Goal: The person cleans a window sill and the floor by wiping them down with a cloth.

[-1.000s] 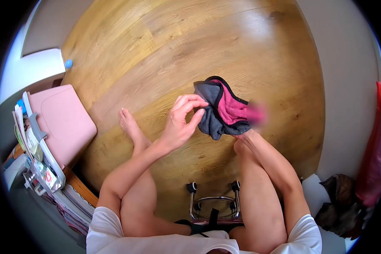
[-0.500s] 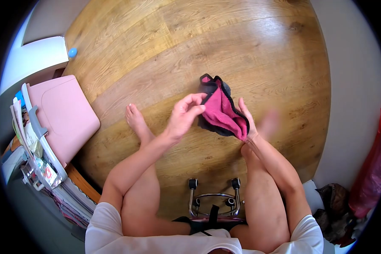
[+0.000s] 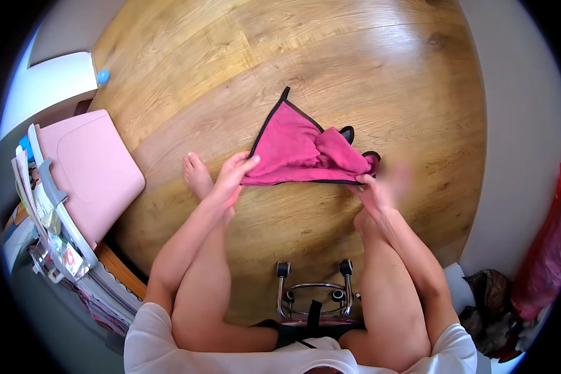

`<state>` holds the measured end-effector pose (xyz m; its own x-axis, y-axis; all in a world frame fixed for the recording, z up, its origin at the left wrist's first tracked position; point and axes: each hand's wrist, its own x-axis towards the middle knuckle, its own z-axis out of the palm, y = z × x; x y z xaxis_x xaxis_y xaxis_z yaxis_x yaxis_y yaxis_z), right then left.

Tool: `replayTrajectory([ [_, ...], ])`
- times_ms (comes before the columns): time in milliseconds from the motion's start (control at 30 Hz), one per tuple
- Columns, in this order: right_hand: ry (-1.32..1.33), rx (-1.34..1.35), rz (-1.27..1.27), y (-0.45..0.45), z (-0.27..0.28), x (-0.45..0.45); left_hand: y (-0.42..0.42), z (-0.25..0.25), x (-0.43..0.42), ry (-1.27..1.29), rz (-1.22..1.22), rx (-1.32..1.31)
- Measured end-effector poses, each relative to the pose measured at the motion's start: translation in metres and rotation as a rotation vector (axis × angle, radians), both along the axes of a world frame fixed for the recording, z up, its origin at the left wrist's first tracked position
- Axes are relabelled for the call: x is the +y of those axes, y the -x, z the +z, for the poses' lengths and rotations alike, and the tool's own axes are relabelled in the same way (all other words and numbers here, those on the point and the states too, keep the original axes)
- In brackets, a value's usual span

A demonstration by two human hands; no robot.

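A pink cloth with black edging hangs stretched between my two hands, above the wooden floor. A small black loop sticks up from its far corner. My left hand pinches the near left corner, thumb on top. With thumb and fingers, my right hand grips the near right corner. The cloth is bunched on the right side, where part of its dark underside shows. Its left part lies fairly flat.
Between my legs stands a small stool's chrome wheeled base. To the left are a pink lidded bin and a shelf edge with a blue ball-like knob. A red plastic bag is at the right, beside the wall.
The cloth has gone from bunched and folded to spread wide. My left hand has moved left and nearer to me; my right hand now grips the near right corner.
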<state>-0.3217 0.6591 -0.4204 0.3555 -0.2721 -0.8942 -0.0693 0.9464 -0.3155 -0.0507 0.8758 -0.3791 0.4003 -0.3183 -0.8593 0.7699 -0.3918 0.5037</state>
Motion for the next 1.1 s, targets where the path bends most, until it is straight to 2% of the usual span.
replayTrajectory([
  [33,0.096,0.122,0.08,-0.003,0.011,0.002,0.001,-0.024,0.015,-0.047,-0.187,-0.127],
  [67,0.192,0.246,0.16,-0.006,0.022,0.004,0.003,-0.022,0.015,-0.131,-0.265,-0.243],
  [133,0.48,0.44,0.319,-0.004,0.028,0.008,0.003,-0.018,0.017,-0.141,-0.64,-0.811],
  [167,0.747,0.396,0.524,-0.006,0.032,0.005,0.002,-0.008,0.011,-0.141,-0.828,-1.093],
  [200,1.015,0.342,0.727,-0.011,0.039,-0.001,0.0,-0.001,0.0,-0.075,-0.879,-1.032],
  [233,1.286,0.276,0.929,-0.016,0.043,-0.007,0.003,0.001,-0.009,0.014,-0.991,-1.097],
  [300,1.624,0.039,1.206,-0.034,0.039,-0.008,0.011,-0.001,-0.029,0.204,-1.209,-1.225],
  [333,1.786,-0.088,1.343,-0.043,0.036,-0.007,0.013,-0.005,-0.036,0.183,-1.314,-1.257],
  [367,1.756,-0.102,1.52,-0.046,0.024,-0.003,0.018,-0.012,-0.041,0.162,-1.417,-1.285],
  [433,1.931,-0.131,1.655,-0.057,0.003,-0.01,0.018,-0.029,-0.047,0.139,-1.528,-1.348],
  [533,2.017,-0.116,1.739,-0.08,0.0,-0.036,-0.003,-0.045,-0.061,0.051,-1.558,-1.445],
  [600,2.038,-0.039,1.669,-0.107,-0.006,-0.061,-0.02,-0.049,-0.086,-0.055,-1.457,-1.551],
  [633,2.139,0.067,1.703,-0.124,-0.004,-0.077,-0.031,-0.053,-0.101,-0.107,-1.404,-1.603],
  [667,2.094,0.029,1.542,-0.138,-0.006,-0.095,-0.041,-0.054,-0.118,-0.108,-1.328,-1.625],
  [733,2.2,0.259,1.544,-0.159,-0.005,-0.129,-0.057,-0.06,-0.153,-0.114,-1.206,-1.653],
  [833,2.157,0.356,1.387,-0.159,-0.007,-0.169,-0.051,-0.07,-0.205,-0.209,-1.151,-1.641],
  [933,2.085,0.47,1.322,-0.13,-0.008,-0.177,-0.027,-0.077,-0.228,-0.153,-1.205,-1.625],
  [1100,2.015,0.533,1.306,-0.071,-0.012,-0.154,0.004,-0.071,-0.194,0.09,-1.349,-1.596],
])
